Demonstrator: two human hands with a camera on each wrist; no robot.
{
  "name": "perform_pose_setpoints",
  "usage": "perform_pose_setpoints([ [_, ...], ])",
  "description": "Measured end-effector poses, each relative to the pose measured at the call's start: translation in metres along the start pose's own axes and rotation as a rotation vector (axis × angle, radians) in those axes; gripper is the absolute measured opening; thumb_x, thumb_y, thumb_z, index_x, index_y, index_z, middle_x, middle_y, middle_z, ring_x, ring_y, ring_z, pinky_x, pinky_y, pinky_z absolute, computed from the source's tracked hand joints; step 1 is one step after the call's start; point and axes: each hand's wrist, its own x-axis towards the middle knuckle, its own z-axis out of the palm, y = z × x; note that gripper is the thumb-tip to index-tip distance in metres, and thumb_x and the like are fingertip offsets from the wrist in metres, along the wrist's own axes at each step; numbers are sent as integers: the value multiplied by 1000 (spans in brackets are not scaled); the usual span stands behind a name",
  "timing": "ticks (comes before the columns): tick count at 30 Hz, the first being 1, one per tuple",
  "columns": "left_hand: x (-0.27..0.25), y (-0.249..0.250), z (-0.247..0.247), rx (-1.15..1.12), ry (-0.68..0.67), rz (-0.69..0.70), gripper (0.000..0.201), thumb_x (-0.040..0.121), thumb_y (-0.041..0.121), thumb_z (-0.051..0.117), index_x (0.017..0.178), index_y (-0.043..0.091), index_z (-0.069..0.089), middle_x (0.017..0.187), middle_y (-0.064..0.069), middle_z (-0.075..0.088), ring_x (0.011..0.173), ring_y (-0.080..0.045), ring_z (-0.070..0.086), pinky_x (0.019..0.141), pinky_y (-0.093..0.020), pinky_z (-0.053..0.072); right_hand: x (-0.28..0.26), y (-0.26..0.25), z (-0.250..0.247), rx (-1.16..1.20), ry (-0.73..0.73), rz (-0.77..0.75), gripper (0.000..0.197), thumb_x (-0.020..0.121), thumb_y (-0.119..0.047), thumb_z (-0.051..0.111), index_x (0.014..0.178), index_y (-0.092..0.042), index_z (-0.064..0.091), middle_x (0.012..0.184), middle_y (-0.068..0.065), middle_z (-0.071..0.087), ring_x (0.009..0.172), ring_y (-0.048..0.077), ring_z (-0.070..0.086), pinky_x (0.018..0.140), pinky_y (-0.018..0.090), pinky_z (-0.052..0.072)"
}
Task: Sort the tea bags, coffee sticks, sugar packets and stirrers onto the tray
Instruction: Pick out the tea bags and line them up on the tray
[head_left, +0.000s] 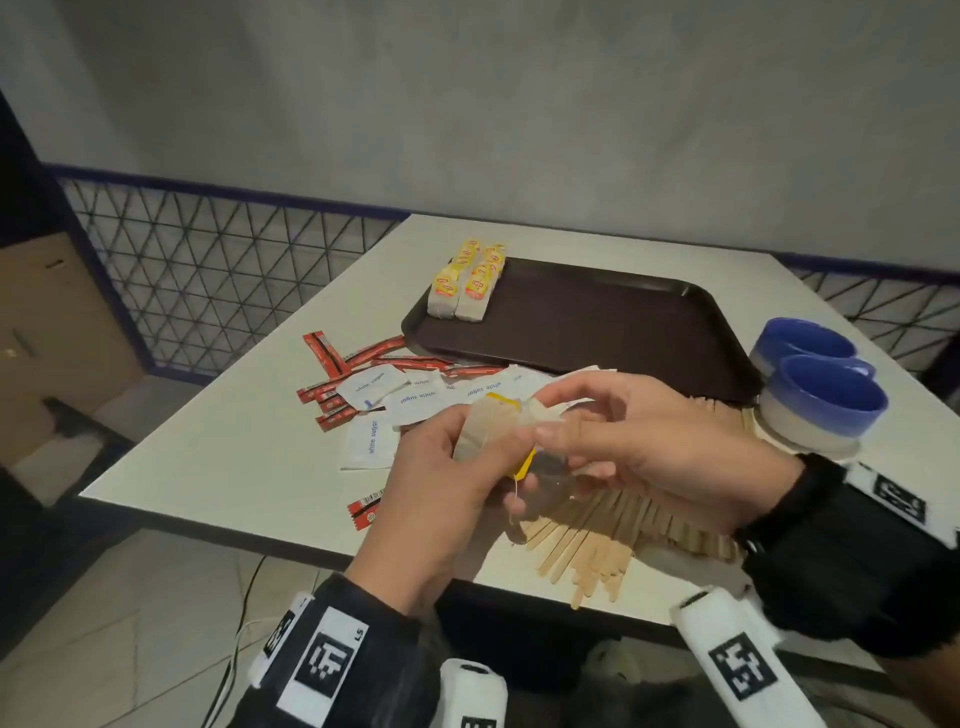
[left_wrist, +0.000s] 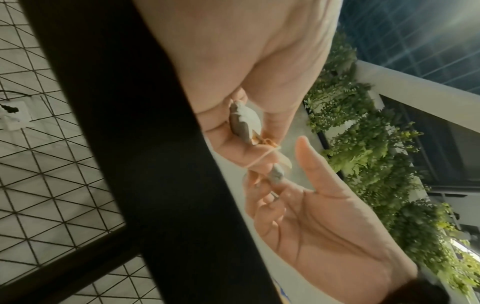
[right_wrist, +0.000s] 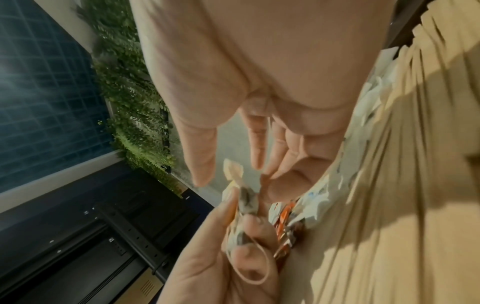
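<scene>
White table (head_left: 218, 467) carrying everything, corner-on to the camera, with the brown tray (head_left: 597, 322) lying along its far side, long axis running from far-left corner toward the two blue bowls (head_left: 821, 384) at the right edge. On the tray's far-left corner, a small block of yellow-tagged tea bags (head_left: 470, 283) already set down side by side, long axes pointing across the tray toward its near rim; rest of the tray bare. Off the tray's near-left rim, loose on the table: red coffee sticks (head_left: 363, 358) lying at mixed angles, then white sugar packets (head_left: 371, 439) overlapping nearer the middle, then a fan of wooden stirrers (head_left: 597, 540) spilling over the near edge, partly hidden under the hands. Above that fan, one tea bag (head_left: 493, 431) held between both hands, well short of the tray, which lies straight ahead and slightly left. Left hand (head_left: 447, 483) curled round the bag's lower end, thumb on top, string looped over the fingers (clearest in the right wrist view). Right hand (head_left: 634, 447) pinching the bag's upper end at the fingertips, thumb lifted clear in the left wrist view. Bag's long axis tilted, yellow tag end up and away toward the tray. Likely next: carry forward to the tea-bag block, left hand nearer that corner.
</scene>
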Motion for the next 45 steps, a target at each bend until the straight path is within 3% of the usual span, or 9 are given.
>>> perform_pose_setpoints([
  [6, -4, 0, 1, 23, -23, 43, 34, 83, 38, 79, 107, 15, 73, 80, -18, 70, 57, -23, 55, 59, -38, 51, -2, 13, 7, 59, 175, -109, 16, 90, -13, 73, 101, -1, 74, 91, 24, 72, 73, 25, 62, 56, 32, 48],
  [13, -3, 1, 0, -132, -10, 32, 20, 99, 18, 62, 102, -1, 69, 75, -22, 64, 55, -24, 54, 63, -39, 49, -13, 16, 2, 147, 148, -87, 20, 94, -17, 66, 102, 0, 75, 88, 17, 66, 67, 19, 53, 52, 29, 37],
  [18, -5, 6, 2, -124, -35, 52, 56, 65, 33, 81, 109, -1, 71, 80, -18, 69, 62, -21, 59, 61, -33, 54, -18, 13, 2, 30, 164, -73, 13, 94, -18, 68, 102, -11, 76, 90, 23, 66, 68, 25, 51, 50, 29, 39],
  [25, -3, 0, -1, -49, 15, 99, 47, 63, 36, 88, 109, 30, 77, 106, -11, 74, 88, -21, 70, 65, -28, 56, -12, 8, 16, -85, 166, -119, 16, 95, -19, 68, 96, -6, 76, 94, 31, 64, 72, 24, 54, 54, 28, 44],
  [29, -3, 0, -2, -76, 17, 118, 43, 65, 28, 89, 106, 26, 77, 109, -16, 74, 94, -28, 74, 73, -37, 60, -9, 7, 22, -33, 133, -134, 15, 95, -18, 68, 99, -6, 75, 85, 24, 63, 67, 22, 54, 55, 28, 45],
  [35, -3, 0, -1, -80, 59, 152, 28, 79, 16, 83, 106, 21, 76, 97, -7, 78, 77, -12, 72, 57, -20, 53, -10, 6, 23, -125, 394, -269, 5, 90, -19, 74, 92, -15, 74, 88, 18, 67, 67, 16, 57, 61, 29, 50],
  [39, -3, -2, -2, -84, 81, 188, 19, 83, 15, 82, 100, 21, 79, 83, -2, 73, 66, -7, 65, 54, -20, 50, -18, 3, 27, -251, 260, -241, 12, 86, -20, 77, 81, -10, 76, 71, 13, 68, 57, 11, 55, 54, 23, 47],
  [42, -3, -2, -2, -89, 78, 190, 16, 79, 22, 83, 94, 21, 81, 81, -2, 72, 70, -11, 63, 61, -27, 51, -19, 8, 36, -411, 233, -187, 18, 85, -33, 79, 81, -15, 76, 74, 17, 68, 57, 12, 54, 58, 33, 48],
  [45, -5, -1, 0, -71, 80, 195, 20, 74, 28, 84, 92, 21, 81, 82, -3, 73, 73, -13, 62, 62, -27, 50, -19, 9, 41, -341, 230, -154, 20, 89, -28, 76, 85, -8, 74, 76, 24, 64, 57, 16, 52, 52, 28, 44],
])
